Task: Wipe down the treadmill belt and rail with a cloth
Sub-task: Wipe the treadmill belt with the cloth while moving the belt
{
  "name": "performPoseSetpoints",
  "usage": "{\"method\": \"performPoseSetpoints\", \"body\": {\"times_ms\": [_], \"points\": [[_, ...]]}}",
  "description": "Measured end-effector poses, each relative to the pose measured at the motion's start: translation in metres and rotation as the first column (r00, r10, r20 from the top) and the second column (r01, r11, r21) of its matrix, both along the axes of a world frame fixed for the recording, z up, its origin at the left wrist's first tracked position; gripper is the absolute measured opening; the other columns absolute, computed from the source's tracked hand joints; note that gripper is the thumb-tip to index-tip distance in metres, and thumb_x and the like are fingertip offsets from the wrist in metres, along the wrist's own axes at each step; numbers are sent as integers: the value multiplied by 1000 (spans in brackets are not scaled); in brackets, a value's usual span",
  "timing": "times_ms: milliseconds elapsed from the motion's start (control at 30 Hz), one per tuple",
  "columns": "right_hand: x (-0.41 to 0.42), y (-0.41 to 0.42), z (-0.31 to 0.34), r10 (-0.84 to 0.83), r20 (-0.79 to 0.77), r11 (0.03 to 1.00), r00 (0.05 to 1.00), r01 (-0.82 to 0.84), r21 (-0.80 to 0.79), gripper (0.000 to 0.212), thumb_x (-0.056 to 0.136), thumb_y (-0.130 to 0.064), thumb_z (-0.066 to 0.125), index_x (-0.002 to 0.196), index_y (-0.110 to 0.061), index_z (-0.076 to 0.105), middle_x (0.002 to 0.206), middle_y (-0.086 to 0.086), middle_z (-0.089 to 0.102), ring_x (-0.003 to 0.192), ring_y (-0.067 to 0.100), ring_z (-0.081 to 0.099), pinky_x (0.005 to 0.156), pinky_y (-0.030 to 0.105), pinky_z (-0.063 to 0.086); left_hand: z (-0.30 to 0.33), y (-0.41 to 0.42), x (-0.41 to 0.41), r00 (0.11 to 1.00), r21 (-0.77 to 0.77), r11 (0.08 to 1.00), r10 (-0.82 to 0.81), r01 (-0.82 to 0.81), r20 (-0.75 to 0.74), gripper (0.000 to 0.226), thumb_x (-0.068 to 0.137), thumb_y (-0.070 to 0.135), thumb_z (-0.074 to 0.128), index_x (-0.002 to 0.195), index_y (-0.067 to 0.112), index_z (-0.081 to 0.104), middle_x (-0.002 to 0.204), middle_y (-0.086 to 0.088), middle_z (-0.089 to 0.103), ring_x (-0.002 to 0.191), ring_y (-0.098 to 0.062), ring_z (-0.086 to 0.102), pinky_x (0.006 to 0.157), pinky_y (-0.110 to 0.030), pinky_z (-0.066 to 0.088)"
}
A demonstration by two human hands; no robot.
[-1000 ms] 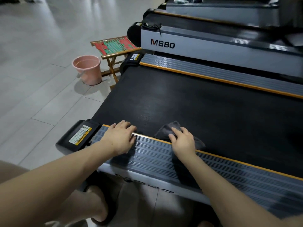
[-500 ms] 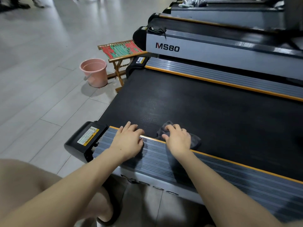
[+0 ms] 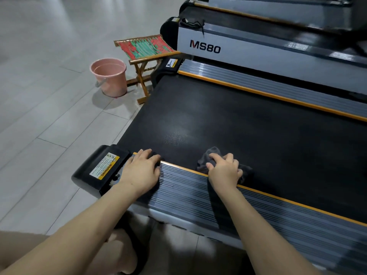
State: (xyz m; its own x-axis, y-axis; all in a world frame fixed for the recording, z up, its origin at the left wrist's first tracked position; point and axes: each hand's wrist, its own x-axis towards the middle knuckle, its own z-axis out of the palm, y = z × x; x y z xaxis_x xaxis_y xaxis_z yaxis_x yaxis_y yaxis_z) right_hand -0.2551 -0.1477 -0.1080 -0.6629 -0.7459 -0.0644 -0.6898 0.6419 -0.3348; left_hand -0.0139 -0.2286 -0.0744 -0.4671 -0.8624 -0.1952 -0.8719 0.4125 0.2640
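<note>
The black treadmill belt (image 3: 248, 126) fills the middle of the head view. Its near ribbed grey side rail (image 3: 198, 193) has an orange edge strip. A dark grey cloth (image 3: 210, 155) lies bunched on the belt's near edge. My right hand (image 3: 224, 169) presses down on the cloth, fingers curled into it. My left hand (image 3: 142, 170) lies flat on the rail's left end with its fingertips over the orange strip, touching the belt, and holds nothing.
A black end cap with a yellow warning label (image 3: 103, 167) sits left of my left hand. A pink bucket (image 3: 110, 77) and a folding stool (image 3: 145, 50) stand on the tiled floor behind. A second treadmill marked MS80 (image 3: 258, 54) runs alongside.
My right hand has bunched the cloth and stayed at the belt's near edge. My left hand has stayed at the rail's left end. The camera view has shifted.
</note>
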Motion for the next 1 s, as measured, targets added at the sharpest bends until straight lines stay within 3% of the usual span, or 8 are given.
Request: {"method": "performPoseSetpoints", "body": {"times_ms": [100,200,367,467,600,700,900,1000], "points": [[0,-8,-4,43,13,998,999,-43,-53,25,92,-37,62,117,-40,62,108,-3,39,107,24,40,96,48,36,-7,-8,7,1000,1,1000,21,-21,-11,46,98,37,45,144,32,50,157,-3,39,147,-24,30,117,-45,30],[23,-31,-5,95,47,993,994,-91,-81,24,92,-37,62,116,-41,63,110,-2,40,108,25,40,95,46,36,-8,-12,5,999,3,999,36,-36,-23,45,98,38,45,142,33,51,157,-2,38,147,-22,29,116,-45,30],[81,-85,-5,467,21,882,884,-464,-80,26,91,-35,61,116,-42,61,112,-1,44,106,25,38,91,45,37,-5,-15,2,997,-3,997,78,-78,-30,42,98,35,46,138,29,56,156,-3,39,145,-24,32,113,-46,36],[55,-93,-9,599,-24,795,800,-598,-104,26,91,-35,60,116,-42,60,107,-4,42,103,24,37,88,43,38,-7,-14,11,994,-13,995,99,-100,-53,41,96,33,49,136,27,59,151,-4,44,141,-24,37,109,-45,39],[-10,-137,-9,405,-151,902,902,-421,-94,26,91,-42,59,117,-44,62,111,-1,50,106,30,45,88,43,42,-11,-14,20,996,-17,998,56,-58,-75,44,96,32,50,140,27,56,148,-4,47,144,-25,35,111,-43,39],[-12,-140,-11,368,-73,920,927,-374,-113,27,91,-43,61,118,-44,63,110,0,52,105,31,48,90,44,43,-10,-19,22,996,-15,999,38,-39,-76,45,98,32,49,142,27,54,149,-3,46,145,-24,33,114,-41,36],[21,-75,-18,773,-131,602,621,-783,-157,28,88,-38,64,117,-39,64,99,-5,45,88,19,45,74,40,47,-5,-30,17,995,-72,996,50,-57,-89,40,99,33,47,137,28,57,151,-1,46,150,-27,25,120,-43,26],[11,-122,-23,715,-223,642,663,-748,-168,27,88,-40,63,115,-38,64,100,-3,46,91,23,45,77,43,47,-5,-33,16,993,-97,993,61,-71,-101,40,99,32,47,138,28,56,153,-1,44,151,-27,22,124,-43,22]]}}
